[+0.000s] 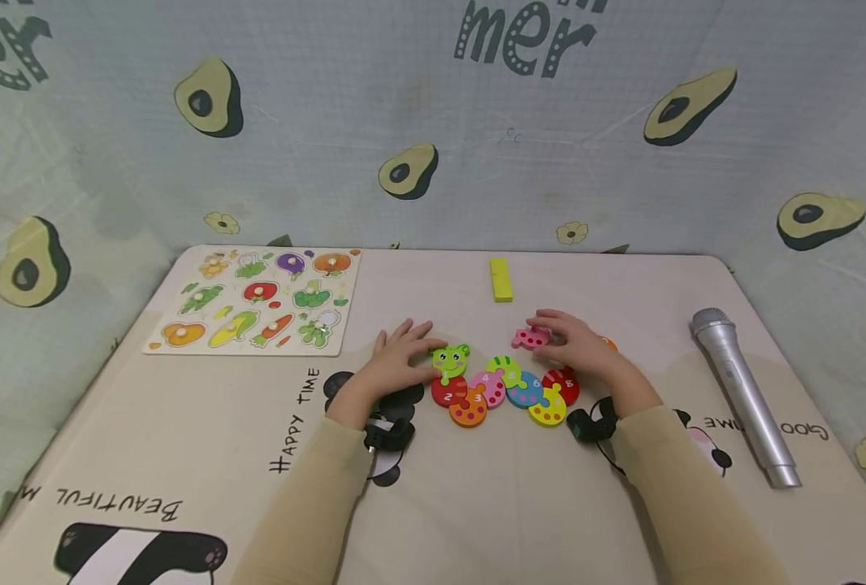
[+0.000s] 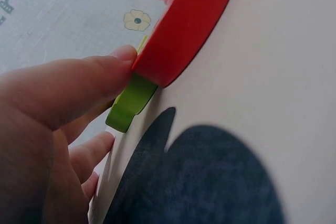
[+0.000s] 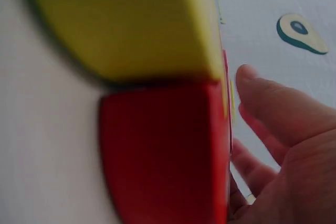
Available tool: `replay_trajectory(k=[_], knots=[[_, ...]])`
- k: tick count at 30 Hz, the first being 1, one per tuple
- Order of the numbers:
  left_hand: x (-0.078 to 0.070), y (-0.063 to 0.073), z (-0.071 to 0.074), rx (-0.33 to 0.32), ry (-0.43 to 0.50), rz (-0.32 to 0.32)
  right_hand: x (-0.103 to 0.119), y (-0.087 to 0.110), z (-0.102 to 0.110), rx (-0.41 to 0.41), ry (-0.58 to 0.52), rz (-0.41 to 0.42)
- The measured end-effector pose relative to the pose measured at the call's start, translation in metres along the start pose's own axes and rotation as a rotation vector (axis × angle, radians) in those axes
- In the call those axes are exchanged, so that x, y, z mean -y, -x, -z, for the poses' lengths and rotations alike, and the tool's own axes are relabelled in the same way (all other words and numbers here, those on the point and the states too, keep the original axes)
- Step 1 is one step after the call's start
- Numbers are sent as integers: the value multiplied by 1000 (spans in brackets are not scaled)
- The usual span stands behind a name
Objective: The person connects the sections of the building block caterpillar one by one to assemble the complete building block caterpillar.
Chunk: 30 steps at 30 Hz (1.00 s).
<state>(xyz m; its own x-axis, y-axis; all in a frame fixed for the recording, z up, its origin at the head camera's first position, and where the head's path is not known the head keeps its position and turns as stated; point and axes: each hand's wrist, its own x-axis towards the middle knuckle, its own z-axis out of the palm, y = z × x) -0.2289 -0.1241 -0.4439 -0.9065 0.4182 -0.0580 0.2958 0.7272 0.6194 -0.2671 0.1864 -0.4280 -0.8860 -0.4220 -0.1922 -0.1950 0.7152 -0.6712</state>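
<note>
A jointed row of numbered wooden caterpillar pieces lies on the table in the head view. Its smiling green head (image 1: pixel 450 361) joins a red piece (image 1: pixel 448 392) at the left. My left hand (image 1: pixel 395 364) pinches the head's left side, the thumb touching where green (image 2: pixel 132 103) and red (image 2: pixel 184 30) meet in the left wrist view. Beyond the row's right part, my right hand (image 1: pixel 575 345) has fingers spread around a loose pink dotted piece (image 1: pixel 526 338); whether they grip it is unclear. A red piece (image 1: pixel 560 385) ends the row. Partly hidden behind that hand is an orange piece (image 1: pixel 609 343).
A vegetable puzzle board (image 1: pixel 239 313) lies at the back left. Farther back stands a yellow block (image 1: pixel 501 279). On the right lies a silver microphone (image 1: pixel 743 394). Printed cloth (image 1: pixel 506 179) rises behind the table and at both sides.
</note>
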Motion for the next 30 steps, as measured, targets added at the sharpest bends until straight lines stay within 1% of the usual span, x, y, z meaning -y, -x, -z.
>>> replay_trajectory(k=[3, 6, 8, 11, 15, 18, 22, 27, 30], knots=[[-2, 1, 1, -1, 0, -3, 2, -4, -1, 14, 69, -8], [-2, 0, 1, 6, -9, 13, 5, -5, -2, 4, 130, 0], [-2, -1, 1, 11, -19, 21, 6, -6, -3, -8, 148, -4], [-2, -2, 0, 21, -36, 32, 7, -3, -2, -19, 146, -26], [-3, -2, -1, 28, -40, 29, 8, 4, -2, -25, 76, -46], [-4, -1, -1, 26, -36, 24, 9, 10, -2, -35, 17, -24], [-3, -2, 0, 25, -40, 30, 11, 21, -3, -64, -18, 30], [-2, -2, 1, 22, -48, 25, 15, 35, -8, -90, -87, 58], [-3, -2, 1, 21, -45, 27, 15, 42, -12, -108, -149, 80]])
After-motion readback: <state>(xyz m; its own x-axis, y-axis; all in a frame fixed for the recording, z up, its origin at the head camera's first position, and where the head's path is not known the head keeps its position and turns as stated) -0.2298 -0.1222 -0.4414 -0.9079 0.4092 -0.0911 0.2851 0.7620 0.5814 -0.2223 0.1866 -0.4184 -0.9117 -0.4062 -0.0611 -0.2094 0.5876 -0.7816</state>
